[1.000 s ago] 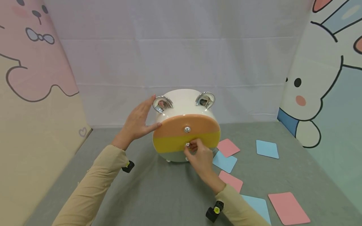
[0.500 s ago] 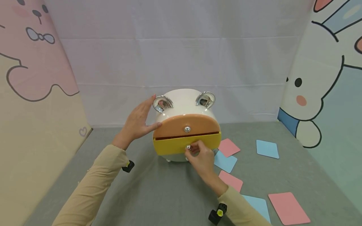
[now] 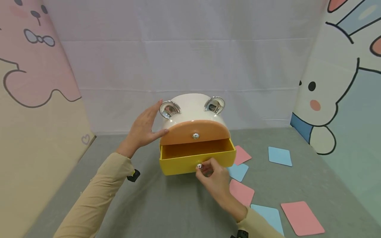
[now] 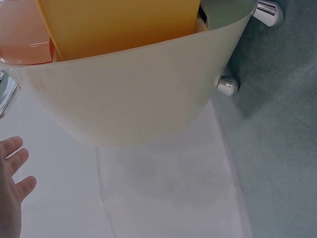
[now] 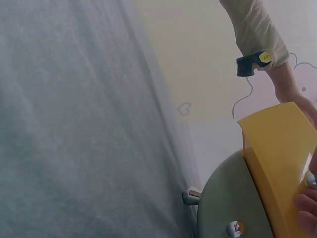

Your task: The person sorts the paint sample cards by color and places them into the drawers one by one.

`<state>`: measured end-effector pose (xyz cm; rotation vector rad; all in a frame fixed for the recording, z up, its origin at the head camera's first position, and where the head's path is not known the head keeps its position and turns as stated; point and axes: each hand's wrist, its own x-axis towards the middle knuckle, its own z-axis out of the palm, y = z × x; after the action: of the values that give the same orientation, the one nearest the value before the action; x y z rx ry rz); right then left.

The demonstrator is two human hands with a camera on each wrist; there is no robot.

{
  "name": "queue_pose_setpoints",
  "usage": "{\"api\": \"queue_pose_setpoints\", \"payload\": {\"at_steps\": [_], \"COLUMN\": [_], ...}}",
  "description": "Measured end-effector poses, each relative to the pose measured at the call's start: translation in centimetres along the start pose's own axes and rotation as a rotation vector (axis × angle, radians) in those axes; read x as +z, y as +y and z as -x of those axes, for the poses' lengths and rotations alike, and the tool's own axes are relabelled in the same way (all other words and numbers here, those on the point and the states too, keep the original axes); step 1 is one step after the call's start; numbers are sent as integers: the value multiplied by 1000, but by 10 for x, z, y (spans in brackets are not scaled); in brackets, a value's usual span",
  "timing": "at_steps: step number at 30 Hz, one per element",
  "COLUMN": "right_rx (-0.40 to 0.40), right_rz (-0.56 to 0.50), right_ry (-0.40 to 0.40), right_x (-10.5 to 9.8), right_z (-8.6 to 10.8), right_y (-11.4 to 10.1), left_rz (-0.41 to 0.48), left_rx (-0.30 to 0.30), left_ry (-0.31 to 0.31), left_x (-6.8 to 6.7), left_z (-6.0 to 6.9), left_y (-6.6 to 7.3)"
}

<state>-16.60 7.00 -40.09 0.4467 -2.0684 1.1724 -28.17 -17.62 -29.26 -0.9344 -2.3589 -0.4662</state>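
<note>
A small rounded cabinet (image 3: 190, 105) with a white top and two shiny silver ears stands on the grey cloth. Its yellow drawer (image 3: 178, 166) is pulled partway out, and the visible inside holds nothing. My right hand (image 3: 215, 180) pinches the silver knob (image 3: 199, 166) on that drawer's front. In the right wrist view, curled fingers (image 5: 307, 210) are at the knob. My left hand (image 3: 142, 130), fingers extended, rests against the cabinet's left side near the ear. Above the yellow drawer, an orange drawer (image 3: 180, 134) with its own knob is closed. The left wrist view shows the drawer's side (image 4: 124, 25) sticking out.
Pink and blue cards lie to the right, among them a blue card (image 3: 280, 156) and a pink card (image 3: 303, 218). Some others are partly behind the drawer and right arm. A white cloth (image 3: 190, 62) hangs behind; printed panels stand at both sides.
The yellow drawer, flush with the front a second ago, has slid out toward me. My right hand has moved back and down with its knob. My left hand has stayed on the cabinet.
</note>
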Motion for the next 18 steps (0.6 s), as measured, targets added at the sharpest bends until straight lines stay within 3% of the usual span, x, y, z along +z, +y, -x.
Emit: {"api": "queue_pose_setpoints", "payload": {"at_steps": [18], "right_rx": [-33], "right_rz": [51], "right_ry": [-8], "right_x": [-18], "right_z": [24], "right_y": [-11], "left_rz": [4], "left_rx": [8], "left_ry": [11], "left_x": [2], "left_z": [0], "left_y": [-2]}}
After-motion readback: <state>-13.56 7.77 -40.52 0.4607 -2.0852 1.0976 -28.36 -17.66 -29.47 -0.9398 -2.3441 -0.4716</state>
